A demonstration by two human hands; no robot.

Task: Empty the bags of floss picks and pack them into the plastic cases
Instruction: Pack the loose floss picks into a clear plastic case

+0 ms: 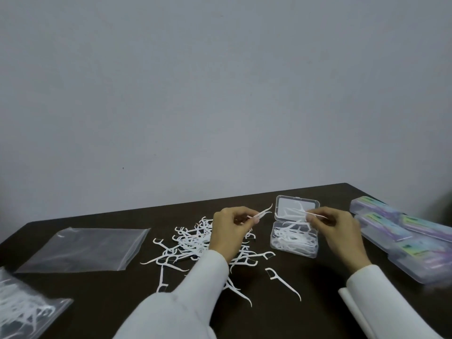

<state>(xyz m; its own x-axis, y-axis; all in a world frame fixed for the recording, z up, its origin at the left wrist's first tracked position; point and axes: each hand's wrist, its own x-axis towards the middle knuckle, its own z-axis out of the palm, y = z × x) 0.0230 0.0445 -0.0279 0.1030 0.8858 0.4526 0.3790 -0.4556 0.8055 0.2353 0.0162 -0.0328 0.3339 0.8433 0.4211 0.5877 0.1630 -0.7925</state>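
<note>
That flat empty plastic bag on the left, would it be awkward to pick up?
Probably a little. The empty bag lies flat against the dark table, so there is no raised edge to catch. It looks thin and glossy, so likely floppy, very light and somewhat slippery. A push would probably slide it rather than lift it.
</note>
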